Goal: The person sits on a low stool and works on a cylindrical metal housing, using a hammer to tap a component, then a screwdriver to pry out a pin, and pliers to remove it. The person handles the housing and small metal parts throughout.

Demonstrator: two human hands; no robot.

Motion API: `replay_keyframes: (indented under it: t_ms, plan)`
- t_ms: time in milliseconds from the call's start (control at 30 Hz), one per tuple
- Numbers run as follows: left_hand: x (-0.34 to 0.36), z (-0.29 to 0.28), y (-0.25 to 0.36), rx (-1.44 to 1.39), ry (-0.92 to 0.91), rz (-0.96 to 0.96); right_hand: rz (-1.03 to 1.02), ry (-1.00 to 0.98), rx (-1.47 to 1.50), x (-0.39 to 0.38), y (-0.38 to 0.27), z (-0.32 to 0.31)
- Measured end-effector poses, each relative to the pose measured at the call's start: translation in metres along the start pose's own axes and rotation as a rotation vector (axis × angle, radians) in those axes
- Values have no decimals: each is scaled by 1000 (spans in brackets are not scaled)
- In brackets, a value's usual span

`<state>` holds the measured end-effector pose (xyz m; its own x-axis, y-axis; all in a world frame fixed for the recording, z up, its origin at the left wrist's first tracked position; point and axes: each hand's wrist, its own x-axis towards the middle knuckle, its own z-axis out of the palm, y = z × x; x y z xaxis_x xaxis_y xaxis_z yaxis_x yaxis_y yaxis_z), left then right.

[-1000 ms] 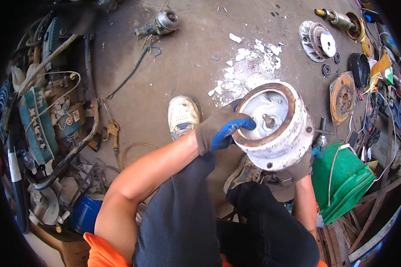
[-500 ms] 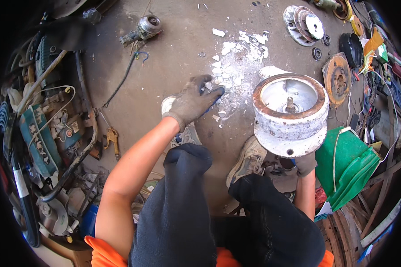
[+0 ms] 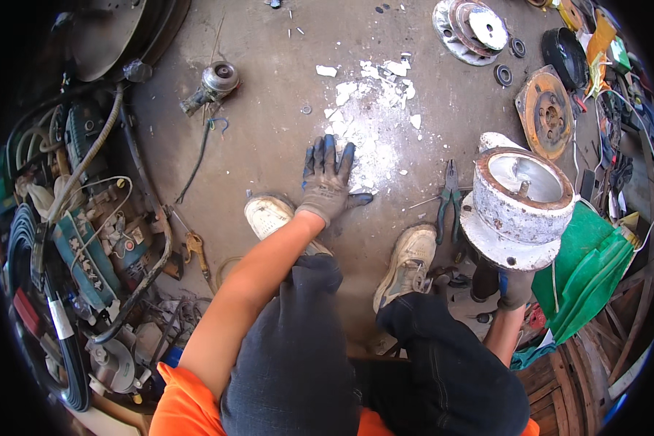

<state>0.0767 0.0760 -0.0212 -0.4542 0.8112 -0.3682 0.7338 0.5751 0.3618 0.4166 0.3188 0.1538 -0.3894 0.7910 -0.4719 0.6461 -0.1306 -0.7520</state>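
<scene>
My left hand (image 3: 328, 185), in a grey and dark-blue work glove, lies flat with fingers spread at the left edge of a patch of white flakes and powder (image 3: 370, 138) on the floor. It holds nothing. On the right, a heavy white cast-metal housing (image 3: 517, 218) is held up and slightly tilted. It has a rusty round rim, a hollow bowl with a central stud and a short pipe stub. My gloved right hand (image 3: 517, 287) grips it from below; the flange hides most of the fingers. Pliers (image 3: 450, 200) with dark green handles lie left of the housing.
A rusty round plate (image 3: 545, 116), a flanged pulley (image 3: 479, 29) and bearing rings (image 3: 503, 75) lie far right. A metal fitting (image 3: 218, 78) with a cable sits far left. Machines and hoses (image 3: 94, 240) crowd the left; a green folded sack (image 3: 588, 269) is at right.
My left hand has gone from curled fingers among the flakes to a flat spread beside them. The housing has shifted right in my right hand, uncovering the pliers. The view has moved somewhat.
</scene>
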Motion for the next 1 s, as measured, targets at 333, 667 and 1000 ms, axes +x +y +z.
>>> replay_keyframes:
  t_ms: [333,667,1000]
  plan:
    - [161,-40,22,57,443,-24,116,0,241,-4,8,3]
    - [89,-82,-43,-87,235,-110,114,93,201,-28,29,-7]
    - [82,-78,-70,-412,262,-229,114,217,436,-42,50,-14]
